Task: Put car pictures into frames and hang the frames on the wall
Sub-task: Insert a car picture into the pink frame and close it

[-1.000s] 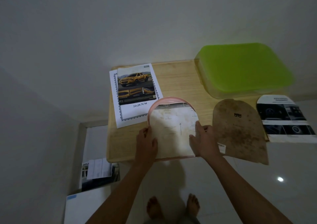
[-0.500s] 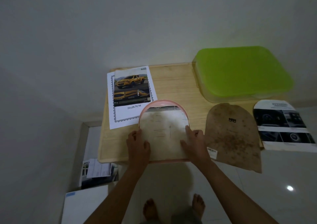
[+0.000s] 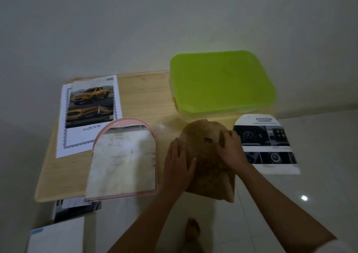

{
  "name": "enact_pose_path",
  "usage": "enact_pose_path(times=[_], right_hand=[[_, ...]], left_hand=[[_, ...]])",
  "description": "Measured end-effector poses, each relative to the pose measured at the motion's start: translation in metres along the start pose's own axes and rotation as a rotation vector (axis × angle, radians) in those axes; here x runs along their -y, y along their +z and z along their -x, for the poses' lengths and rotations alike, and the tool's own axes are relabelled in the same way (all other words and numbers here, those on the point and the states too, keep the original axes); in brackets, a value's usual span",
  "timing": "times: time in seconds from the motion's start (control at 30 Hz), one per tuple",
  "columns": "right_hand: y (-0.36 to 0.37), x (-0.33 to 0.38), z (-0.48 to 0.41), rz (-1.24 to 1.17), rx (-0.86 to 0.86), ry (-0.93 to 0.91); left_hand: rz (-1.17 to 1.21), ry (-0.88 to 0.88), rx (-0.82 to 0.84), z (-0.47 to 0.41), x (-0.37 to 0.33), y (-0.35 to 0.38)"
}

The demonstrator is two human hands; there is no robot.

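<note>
1. Head view, starting bottom left: down on the floor (image 3: 329,146) there's one flat white box (image 3: 56,237) and a little pile of brochures (image 3: 77,208) half tucked under the bench (image 3: 139,97). It's too dark to count those.
2. Left end of the bench: one pickup picture (image 3: 91,105) (yellow truck, a few smaller shots under it) lying on one white bordered sheet (image 3: 64,148). So that's two papers stacked.
3. Next over is one pink arched frame (image 3: 124,119), lying flat with a whitish insert (image 3: 124,165) in it. Its top just overlaps the corner of the stacked papers, and its bottom edge pokes past the bench's front edge.
4. Middle: one brown backing board (image 3: 209,171), arch-shaped like the frame and lying just right of it. Its lower end hangs off the front edge. Both hands are on it.
   - The left hand (image 3: 178,165) lies flat on the board's left edge, fingers straight.
   - The right hand (image 3: 230,148) has its fingers curled round the upper right edge, gripping it.
   - One bare foot (image 3: 193,231) shows on the floor below.
5. Behind the board, at the back right of the bench: one clear container with a green lid (image 3: 220,82).
6. Far right: one dashboard picture (image 3: 267,144), already cut to an arch, with "ADVANCED" at the top. It sits right beside the right hand and sticks out past the bench end over the floor. That makes two car pictures total, and neither is in the frame.
</note>
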State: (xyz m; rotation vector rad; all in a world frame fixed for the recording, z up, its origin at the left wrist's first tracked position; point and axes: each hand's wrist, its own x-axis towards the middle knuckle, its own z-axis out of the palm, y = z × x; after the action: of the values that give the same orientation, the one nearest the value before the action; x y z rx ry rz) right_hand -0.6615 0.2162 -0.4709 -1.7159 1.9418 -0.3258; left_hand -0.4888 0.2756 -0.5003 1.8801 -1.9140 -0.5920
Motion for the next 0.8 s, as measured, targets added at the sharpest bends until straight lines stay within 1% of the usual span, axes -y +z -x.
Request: enact_pose_path(times=[0.1, 0.27, 0.5, 0.8], right_hand=[[0.005, -0.004, -0.009, 0.014, -0.025, -0.049], [0.012, -0.009, -0.016, 0.034, -0.063, -0.07], [0.011, -0.009, -0.023, 0.015, -0.029, -0.015], [0.005, -0.006, -0.039, -0.025, 0.055, 0.039]], left_hand=[[-0.119, 0.019, 0.073, 0.001, 0.004, 0.021], [-0.231, 0.036, 0.067, 0.01, 0.017, 0.029], [-0.242, -0.046, 0.042, 0.016, 0.015, 0.035], [-0.211, -0.07, 0.004, 0.021, 0.016, 0.036]])
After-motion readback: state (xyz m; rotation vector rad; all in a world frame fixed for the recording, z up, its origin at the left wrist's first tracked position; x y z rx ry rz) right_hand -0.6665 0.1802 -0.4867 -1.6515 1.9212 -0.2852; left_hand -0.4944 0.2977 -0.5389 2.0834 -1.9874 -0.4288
